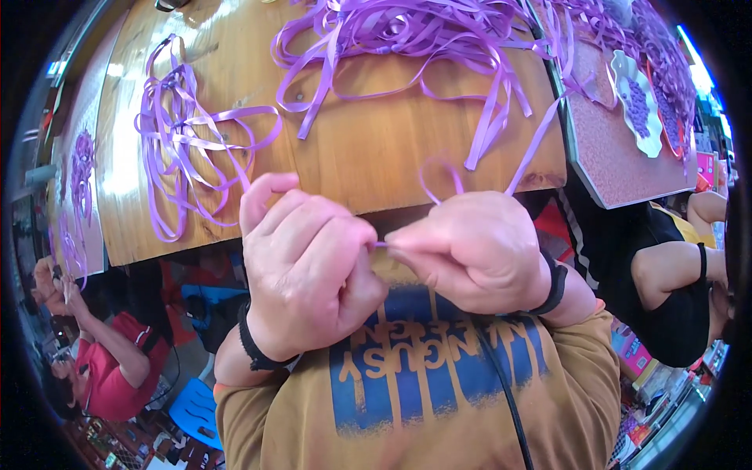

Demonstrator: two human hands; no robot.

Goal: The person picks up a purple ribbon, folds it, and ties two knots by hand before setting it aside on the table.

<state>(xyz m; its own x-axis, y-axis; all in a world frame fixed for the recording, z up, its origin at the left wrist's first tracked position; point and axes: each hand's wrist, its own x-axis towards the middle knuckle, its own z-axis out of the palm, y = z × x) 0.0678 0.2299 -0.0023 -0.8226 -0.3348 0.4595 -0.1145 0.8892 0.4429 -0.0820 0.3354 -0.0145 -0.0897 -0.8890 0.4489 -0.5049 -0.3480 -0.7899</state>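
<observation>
Purple ribbon (381,244): short span betw. your hands, just off near edge of worktop (345,168). Grip: L hand (307,266) curled, clamped on it; R hand (486,252) thumb + index pinched on it. Prob. v. light, soft, satiny; likely to slip/twist, hardly fragile, so pinch flat w/ fingertips close to the span. Mind worktop's near edge, could snag tails. Ribbon pile (399,35) crowds worktop's far side, loose bundle (178,129) its L; wood shows betw. them & near edge.
</observation>
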